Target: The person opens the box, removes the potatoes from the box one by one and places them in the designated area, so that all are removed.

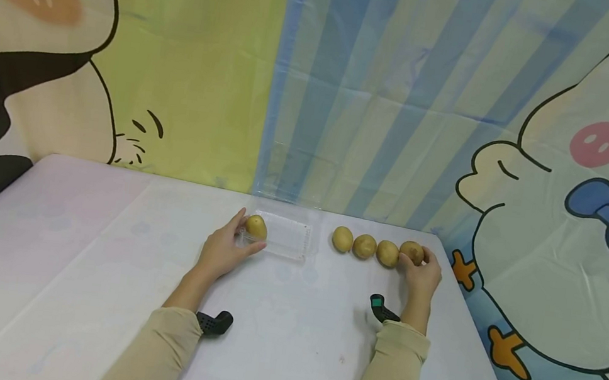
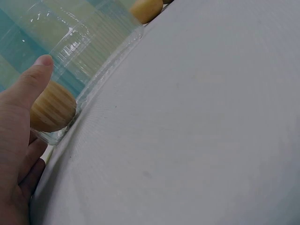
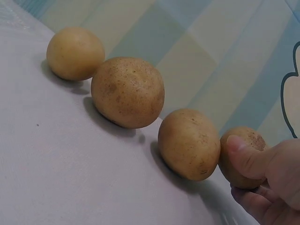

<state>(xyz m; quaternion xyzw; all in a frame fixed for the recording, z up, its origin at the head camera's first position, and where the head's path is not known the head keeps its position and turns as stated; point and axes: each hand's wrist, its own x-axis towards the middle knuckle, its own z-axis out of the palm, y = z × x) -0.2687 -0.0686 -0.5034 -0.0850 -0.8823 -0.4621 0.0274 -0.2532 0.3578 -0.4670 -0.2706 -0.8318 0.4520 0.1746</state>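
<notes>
At the left end of a clear plastic box [image 1: 288,237], my left hand [image 1: 221,252] grips the wall, its thumb along the near side and its other fingers round the end. Inside that end lies one yellowish potato [image 1: 257,227], seen through the plastic in the left wrist view. To the right, my right hand [image 1: 422,279] holds the rightmost potato [image 3: 241,157] of a row, thumb on its near side. The adjacent potato [image 3: 190,144] sits right beside it. Farther left in the row are a brown-speckled potato [image 3: 128,93] and a smooth, paler one [image 3: 75,53].
A white-covered table [image 1: 286,340] carries the box and the potatoes near its back edge. Behind it hangs a printed curtain [image 1: 386,86] with cartoon animals. Black straps with small devices [image 1: 215,323] sit on both wrists.
</notes>
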